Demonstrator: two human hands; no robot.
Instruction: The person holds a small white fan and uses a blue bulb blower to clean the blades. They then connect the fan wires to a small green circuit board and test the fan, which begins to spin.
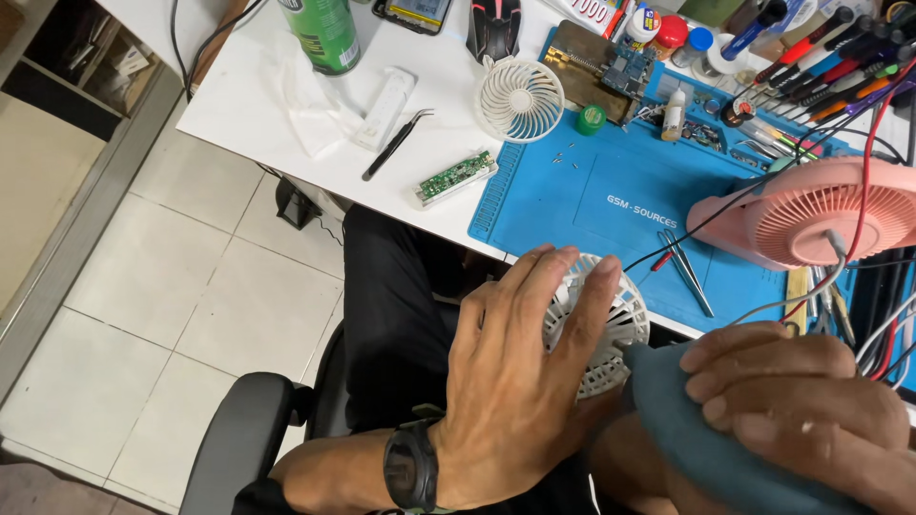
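1. The left hand (520, 367) lays its fingers (582, 305) spread wide over the back of a white fan grille (611, 334), cupping it from above over the lap, just below the worktop (420, 181) edge.
2. The right hand (801, 401) has its fingers curled shut around a blue-grey cloth (687, 429), whose edge touches the grille's lower right side.
3. Judged from this, the step in hand is wiping the grille clean while the left hand steadies it.
4. The next move likely calls for a firm hold on the rim and gentle cloth pressure, since the thin ribs could flex.
5. The grille is round, white plastic, with slim radial ribs; most of it is hidden under the left hand.
6. Farther out, a blue work mat (620, 200) carries tweezers (687, 272) and a pink fan (811, 215); another white grille (520, 98) and a green circuit board (456, 176) lie on the worktop.
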